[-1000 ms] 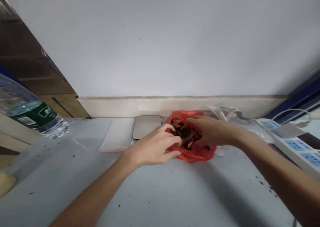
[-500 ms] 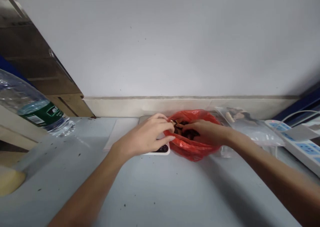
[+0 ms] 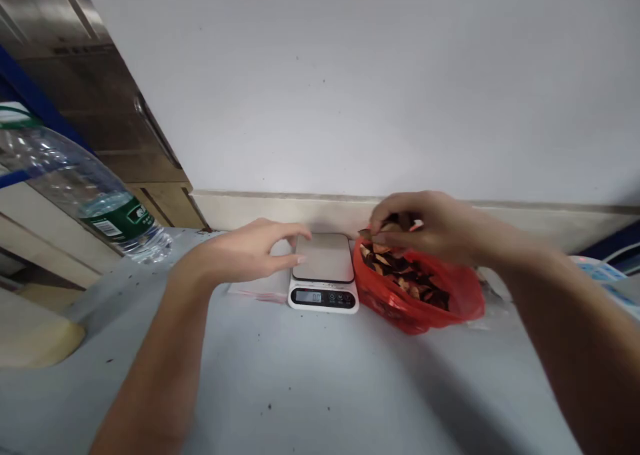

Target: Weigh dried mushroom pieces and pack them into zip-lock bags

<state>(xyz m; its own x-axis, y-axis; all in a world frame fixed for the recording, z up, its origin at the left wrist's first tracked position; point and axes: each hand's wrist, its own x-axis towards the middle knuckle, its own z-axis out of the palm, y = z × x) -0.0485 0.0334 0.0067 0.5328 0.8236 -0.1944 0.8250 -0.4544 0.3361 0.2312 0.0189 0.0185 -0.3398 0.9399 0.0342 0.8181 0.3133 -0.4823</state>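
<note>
On a grey table (image 3: 320,375) by the wall: right hand (image 3: 430,227) pinching dried brown pieces (image 3: 387,227) above an open red bag (image 3: 420,291). Beside the bag, a small digital scale (image 3: 324,271); left hand (image 3: 250,251) loosely open, fingertips just at its platform edge.

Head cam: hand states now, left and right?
Left hand: open, fingers loosely curled, holding nothing, beside the scale.
Right hand: closed on dried pieces, above the red bag.

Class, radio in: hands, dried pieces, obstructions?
Right hand pinching dried pieces above red bag. Left hand open beside kitchen scale. Scale platform bare.
</note>
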